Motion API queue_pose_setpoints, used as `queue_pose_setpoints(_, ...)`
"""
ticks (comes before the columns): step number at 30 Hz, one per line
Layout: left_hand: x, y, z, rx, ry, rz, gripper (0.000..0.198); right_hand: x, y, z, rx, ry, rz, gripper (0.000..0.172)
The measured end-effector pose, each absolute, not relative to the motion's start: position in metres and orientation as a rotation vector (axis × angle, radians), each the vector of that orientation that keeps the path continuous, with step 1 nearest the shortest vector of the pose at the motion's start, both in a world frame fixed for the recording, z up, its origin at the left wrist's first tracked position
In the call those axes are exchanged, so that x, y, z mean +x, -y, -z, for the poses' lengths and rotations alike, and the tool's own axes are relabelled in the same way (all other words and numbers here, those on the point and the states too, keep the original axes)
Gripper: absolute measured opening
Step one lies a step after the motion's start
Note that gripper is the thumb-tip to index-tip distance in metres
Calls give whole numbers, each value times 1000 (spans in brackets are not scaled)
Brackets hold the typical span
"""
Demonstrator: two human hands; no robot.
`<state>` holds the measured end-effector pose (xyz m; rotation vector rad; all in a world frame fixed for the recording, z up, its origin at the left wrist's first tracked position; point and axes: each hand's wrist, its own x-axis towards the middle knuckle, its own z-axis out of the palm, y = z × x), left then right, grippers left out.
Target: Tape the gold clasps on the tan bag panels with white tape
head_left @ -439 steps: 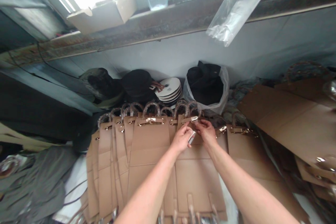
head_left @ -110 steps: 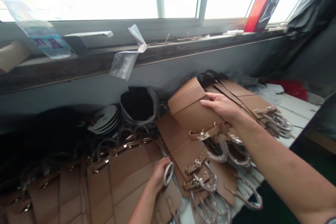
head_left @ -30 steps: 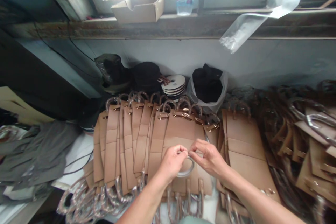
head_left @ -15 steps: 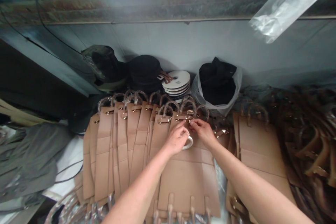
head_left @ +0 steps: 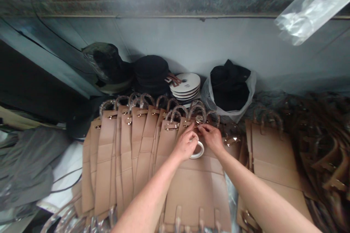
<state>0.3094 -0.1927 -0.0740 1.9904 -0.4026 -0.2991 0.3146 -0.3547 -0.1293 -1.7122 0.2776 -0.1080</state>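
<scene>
My left hand point(head_left: 186, 144) is closed with a roll of white tape point(head_left: 201, 153) hanging at its palm. Its index finger reaches to the top of a tan bag panel point(head_left: 195, 185), beside the small strap and its gold metal clasp point(head_left: 199, 119). At the same clasp my right hand point(head_left: 212, 137) pinches with thumb and forefinger; what lies between them is too small to make out. The panel lies flat, and a plastic-wrapped curved handle point(head_left: 197, 106) rises from its upper edge.
Overlapping tan bag pieces point(head_left: 105, 160) fan out at left, more point(head_left: 273, 153) at right. Behind stand stacked white reels point(head_left: 187, 83), black rolls point(head_left: 151, 71) and a plastic bag point(head_left: 253, 83) of black material. A clear plastic sleeve point(head_left: 306, 18) hangs at upper right. Grey cloth point(head_left: 24, 167) lies far left.
Both hands stay at the clasp with only small finger movement. The tape roll shows more fully below the left hand. The whole view has shifted slightly.
</scene>
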Motion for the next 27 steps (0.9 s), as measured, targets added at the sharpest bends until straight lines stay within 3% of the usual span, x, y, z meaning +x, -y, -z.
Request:
queue_pose_setpoints(6, 309, 191, 72, 1976, 389, 301, 14, 323, 361, 130, -1728, -274, 63, 40)
queue_pose_setpoints(9, 308, 190, 72, 1967, 374, 301, 14, 322, 361, 132, -1785, -225, 101, 31)
queue_pose_setpoints(15, 307, 189, 74, 1944, 371, 287, 14, 314, 365, 133, -2128, 132, 266, 27)
queue_pose_setpoints(20, 308, 190, 73, 1944, 351, 297, 14, 321, 372, 122, -2481, 345, 163, 29)
queue_pose_setpoints(27, 268, 175, 45, 1759, 170, 344, 12, 314, 374, 106, -2711, 371, 241, 31)
